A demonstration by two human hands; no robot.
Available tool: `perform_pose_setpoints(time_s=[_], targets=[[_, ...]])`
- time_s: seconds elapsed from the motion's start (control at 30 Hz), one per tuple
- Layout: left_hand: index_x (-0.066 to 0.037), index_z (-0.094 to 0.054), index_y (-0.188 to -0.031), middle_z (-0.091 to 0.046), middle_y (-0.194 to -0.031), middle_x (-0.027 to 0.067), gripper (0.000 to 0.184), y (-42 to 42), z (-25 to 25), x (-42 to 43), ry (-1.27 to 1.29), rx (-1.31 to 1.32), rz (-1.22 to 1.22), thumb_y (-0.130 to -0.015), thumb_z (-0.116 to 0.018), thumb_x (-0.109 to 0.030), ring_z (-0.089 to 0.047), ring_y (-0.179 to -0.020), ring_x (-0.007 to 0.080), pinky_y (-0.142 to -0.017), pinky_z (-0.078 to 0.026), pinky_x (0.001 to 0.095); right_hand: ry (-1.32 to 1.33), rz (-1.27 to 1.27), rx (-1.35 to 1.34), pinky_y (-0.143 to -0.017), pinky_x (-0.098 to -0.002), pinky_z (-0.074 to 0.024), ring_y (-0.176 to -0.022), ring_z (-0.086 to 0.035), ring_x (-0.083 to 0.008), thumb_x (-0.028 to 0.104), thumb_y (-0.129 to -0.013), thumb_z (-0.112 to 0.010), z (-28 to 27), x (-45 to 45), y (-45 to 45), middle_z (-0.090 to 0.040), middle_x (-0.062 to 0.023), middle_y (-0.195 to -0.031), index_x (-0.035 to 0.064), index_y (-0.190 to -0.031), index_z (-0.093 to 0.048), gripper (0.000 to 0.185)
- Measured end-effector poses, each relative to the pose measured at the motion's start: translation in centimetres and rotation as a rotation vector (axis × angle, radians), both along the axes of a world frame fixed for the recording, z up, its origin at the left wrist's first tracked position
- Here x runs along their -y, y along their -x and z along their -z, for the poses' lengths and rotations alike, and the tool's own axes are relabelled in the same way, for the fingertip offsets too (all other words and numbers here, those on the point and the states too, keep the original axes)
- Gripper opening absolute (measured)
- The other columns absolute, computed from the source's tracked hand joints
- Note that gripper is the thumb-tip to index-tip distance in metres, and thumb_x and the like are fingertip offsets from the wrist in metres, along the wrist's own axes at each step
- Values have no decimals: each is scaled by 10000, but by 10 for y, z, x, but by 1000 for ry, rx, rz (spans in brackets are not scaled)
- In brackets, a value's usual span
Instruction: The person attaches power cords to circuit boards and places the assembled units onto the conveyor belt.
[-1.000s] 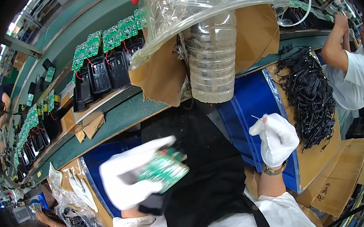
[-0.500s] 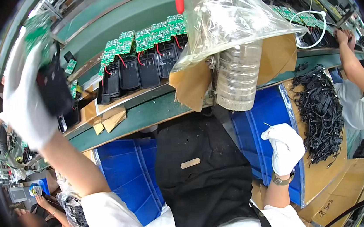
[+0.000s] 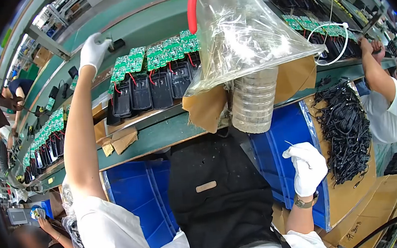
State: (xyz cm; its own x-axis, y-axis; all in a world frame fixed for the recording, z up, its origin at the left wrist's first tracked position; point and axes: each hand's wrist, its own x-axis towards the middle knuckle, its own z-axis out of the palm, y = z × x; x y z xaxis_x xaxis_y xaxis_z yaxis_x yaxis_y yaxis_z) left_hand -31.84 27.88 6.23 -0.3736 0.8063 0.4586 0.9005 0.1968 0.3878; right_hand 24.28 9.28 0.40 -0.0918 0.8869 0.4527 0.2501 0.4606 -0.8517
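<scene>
My left hand [image 3: 93, 52], in a white glove, reaches out over the green bench with its fingers curled together. A small dark block [image 3: 117, 45] sits right at its fingertips; whether the fingers grip it I cannot tell. My right hand [image 3: 309, 168], also gloved, hovers before the blue bin [image 3: 276, 135], its fingers pinched on a thin white strip [image 3: 288, 142]. Between the hands, green circuit boards [image 3: 156, 56] with red wires lean over open black cases [image 3: 161, 90] in a row. Another row of boards [image 3: 46, 131] and cases runs along the left.
A clear plastic funnel-like hood [image 3: 243, 38] and a ribbed bottle [image 3: 253, 102] hang ahead of me. Black cables [image 3: 345, 129] lie heaped on cardboard at right. A second blue bin [image 3: 141, 196] stands at left. Co-workers [image 3: 390, 105] [image 3: 52, 243] sit on both sides.
My left hand has moved away from the near left, where it held a circuit board and black case, to farther over the bench. The left row is now uncovered. My right hand stays pinched.
</scene>
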Motion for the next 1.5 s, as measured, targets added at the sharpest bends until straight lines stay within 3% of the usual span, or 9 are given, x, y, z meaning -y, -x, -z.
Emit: perform_pose_setpoints(time_s=[0.47,0.63,0.83,0.87,1.0,1.1,1.27,1.33,1.5], targets=[[4,-621,-1162,-564,-708,4,348,-50,6,121,463,487,60,-914,-584,-237,-543,-611,101,-549,-471,255,-4,-43,113,-631,-282,-505,-683,-647,-227,-3,-756,-542,0,-1,5,-677,-133,-787,-16,-832,-700,176],[38,-602,-1192,-644,-1133,100,418,-56,18,141,193,508,122,-879,-639,-237,-578,-1010,136,-918,-418,250,-120,-26,172,-626,-286,-510,-692,-654,-239,-16,-747,-517,1,-5,-2,-687,-132,-819,2,-857,-703,217],[2,-598,-1218,-575,-1286,121,341,-77,21,186,-231,574,-107,-939,-534,-184,-535,-1155,193,-1012,-373,292,-146,407,548,-781,-312,-517,-850,-665,-248,0,-819,-507,-14,-9,-43,-691,-126,-948,19,-954,-693,230],[-28,-540,-1291,-521,-1349,127,359,-55,40,205,-193,52,-4,-949,-504,-131,-525,-1182,209,-1043,-368,310,-165,482,611,-799,-321,-513,-865,-661,-261,-6,-816,-509,-18,-11,-56,-684,-127,-964,27,-973,-687,240],[-27,-427,-1379,-479,-1368,141,409,-94,41,233,-313,142,-132,-970,-418,-37,-527,-1178,241,-1041,-398,326,-111,567,716,-805,-340,-505,-879,-647,-284,-12,-777,-525,-8,-9,-98,-661,-133,-943,55,-961,-676,247],[28,-384,-1391,-457,-1305,166,415,-148,33,238,-637,806,-63,-991,-399,-81,-526,-1135,248,-1019,-413,360,6,463,960,-700,-375,-510,-764,-636,-284,8,-745,-550,3,-9,-105,-662,-109,-871,77,-856,-678,183],[-5,-344,-1410,-474,-1244,163,470,-155,51,257,-579,537,116,-998,-454,-204,-473,-1022,189,-958,-387,334,28,403,399,-722,-279,-506,-763,-655,-187,-1,-782,-469,-13,-15,-109,-697,-117,-850,0,-975,-690,293],[0,-357,-1399,-474,-1253,162,473,-151,50,259,-860,1169,272,-1000,-461,-232,-450,-972,186,-924,-379,331,110,411,312,-718,-267,-493,-755,-631,-150,8,-808,-454,-36,-12,-112,-703,-105,-866,-20,-1010,-681,306],[40,-329,-1382,-333,-1472,178,457,-169,44,265,-807,1325,463,-1018,-427,-216,-446,-909,147,-919,-405,290,-30,591,110,-565,-173,-376,-633,-470,-40,37,-825,-554,-51,-15,-117,-693,-54,-888,-27,-1026,-683,247]])
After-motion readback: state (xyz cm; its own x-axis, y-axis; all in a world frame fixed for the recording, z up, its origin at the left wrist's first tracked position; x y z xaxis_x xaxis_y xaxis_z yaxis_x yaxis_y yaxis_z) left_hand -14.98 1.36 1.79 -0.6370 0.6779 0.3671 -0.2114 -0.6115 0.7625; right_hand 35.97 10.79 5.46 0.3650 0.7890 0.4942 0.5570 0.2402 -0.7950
